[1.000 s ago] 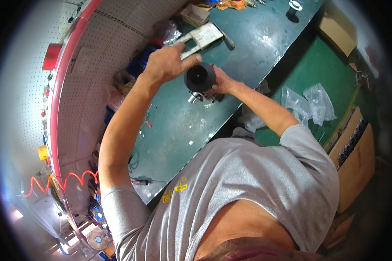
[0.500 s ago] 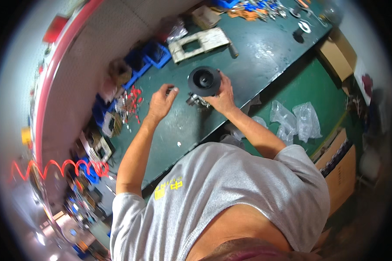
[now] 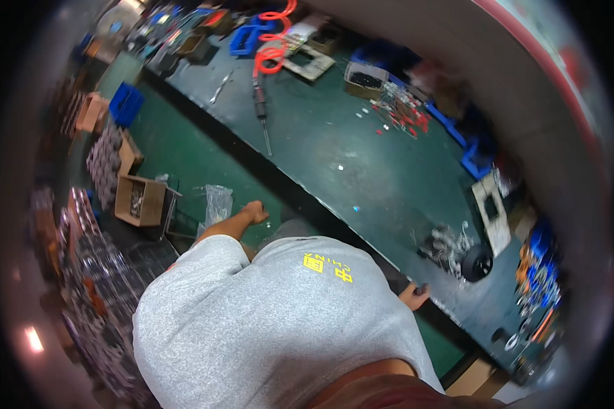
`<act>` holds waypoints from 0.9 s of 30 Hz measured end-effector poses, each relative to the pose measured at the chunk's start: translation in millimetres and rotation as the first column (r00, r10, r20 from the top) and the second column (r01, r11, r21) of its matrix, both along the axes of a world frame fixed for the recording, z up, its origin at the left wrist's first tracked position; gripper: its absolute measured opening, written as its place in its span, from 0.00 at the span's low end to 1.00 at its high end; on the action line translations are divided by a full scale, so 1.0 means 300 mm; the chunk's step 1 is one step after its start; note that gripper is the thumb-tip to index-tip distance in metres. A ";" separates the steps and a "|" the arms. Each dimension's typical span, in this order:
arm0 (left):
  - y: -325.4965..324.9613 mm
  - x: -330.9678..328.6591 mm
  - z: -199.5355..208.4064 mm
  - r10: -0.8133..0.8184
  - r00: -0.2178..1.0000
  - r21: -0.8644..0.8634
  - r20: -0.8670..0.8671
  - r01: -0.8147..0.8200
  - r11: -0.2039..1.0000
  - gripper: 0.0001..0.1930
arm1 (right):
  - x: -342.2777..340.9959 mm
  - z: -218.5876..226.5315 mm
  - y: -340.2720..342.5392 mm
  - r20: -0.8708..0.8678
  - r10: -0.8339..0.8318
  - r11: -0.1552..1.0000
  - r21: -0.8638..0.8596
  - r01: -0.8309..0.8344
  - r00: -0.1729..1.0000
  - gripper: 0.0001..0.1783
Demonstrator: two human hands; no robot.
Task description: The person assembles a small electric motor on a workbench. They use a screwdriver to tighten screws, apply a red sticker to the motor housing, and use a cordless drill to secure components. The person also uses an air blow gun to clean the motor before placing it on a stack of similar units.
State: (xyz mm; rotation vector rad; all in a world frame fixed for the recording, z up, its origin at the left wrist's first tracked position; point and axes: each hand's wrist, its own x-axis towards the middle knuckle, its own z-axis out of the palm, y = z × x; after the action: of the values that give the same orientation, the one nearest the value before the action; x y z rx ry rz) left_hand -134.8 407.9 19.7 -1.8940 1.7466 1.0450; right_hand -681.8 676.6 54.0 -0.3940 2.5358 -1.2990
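My left hand (image 3: 256, 213) hangs over the green floor, away from the table, near a clear plastic bag (image 3: 218, 202). Its fingers are too small and curled from view to show their state. At the table's near edge, my right hand (image 3: 414, 296) has its fingers bent around a small dark thing (image 3: 421, 290) that I cannot make out. Farther onto the table sits a round black part with a hollow middle (image 3: 476, 263), apart from both hands. Beside it are shiny metal pieces and clear wrap (image 3: 447, 249), blurred.
On the green table (image 3: 307, 136) lie an air screwdriver (image 3: 260, 102) on a red coiled hose, red-handled small parts (image 3: 406, 116), a white frame (image 3: 491, 211) and blue bins (image 3: 477, 160). An open carton (image 3: 140, 201) stands on the floor to the left.
The view has swung round to the left. My right hand has let go of the round black part, which now sits on the table. My left hand has gone from above the table to beside it.
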 end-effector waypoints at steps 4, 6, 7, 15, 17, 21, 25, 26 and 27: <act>-0.019 0.058 -0.101 0.072 0.990 -0.008 -0.119 -0.074 0.997 0.20 | 0.112 -0.125 -0.050 0.235 0.290 0.936 0.133 -0.327 0.928 0.27; -0.030 0.026 -0.118 0.055 0.959 -0.044 -0.277 -0.070 0.997 0.20 | 0.188 -0.172 -0.109 0.204 0.289 0.913 -0.352 -0.205 0.935 0.30; -0.029 0.072 -0.171 0.178 0.898 0.001 -0.403 -0.194 0.981 0.18 | 0.232 -0.062 -0.230 0.237 0.113 0.991 -0.094 -0.093 0.965 0.33; -0.087 0.308 -0.220 0.124 0.816 0.038 -0.565 -0.124 0.992 0.09 | 0.126 0.349 -0.403 -0.370 -0.424 0.904 -0.113 0.413 0.827 0.44; -0.121 0.351 -0.164 0.224 0.866 0.170 -0.447 -0.164 0.972 0.09 | 0.105 0.406 -0.399 -0.401 -0.487 0.862 -0.080 0.500 0.775 0.47; -0.161 0.399 -0.191 0.457 0.733 0.211 -0.504 -0.408 0.888 0.09 | -0.046 0.400 -0.418 -0.374 -0.487 0.864 -0.075 0.497 0.790 0.54; -0.152 0.267 -0.135 0.354 0.736 0.069 -0.577 -0.388 0.919 0.11 | -0.179 0.350 -0.509 -0.264 -0.513 0.857 -0.118 0.501 0.817 0.54; -0.118 0.174 -0.118 0.350 0.703 0.097 -0.619 -0.374 0.923 0.10 | -0.222 0.308 -0.530 -0.343 -0.538 0.839 -0.136 0.527 0.770 0.52; -0.086 0.089 -0.093 0.347 0.670 0.120 -0.656 -0.361 0.925 0.10 | -0.250 0.263 -0.547 -0.406 -0.558 0.822 -0.146 0.551 0.724 0.50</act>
State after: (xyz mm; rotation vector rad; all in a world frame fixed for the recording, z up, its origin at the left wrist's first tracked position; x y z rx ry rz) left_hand -108.2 382.2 -8.3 -2.0718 1.7305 2.0853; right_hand -756.7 512.6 132.8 0.1267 3.1877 -1.5675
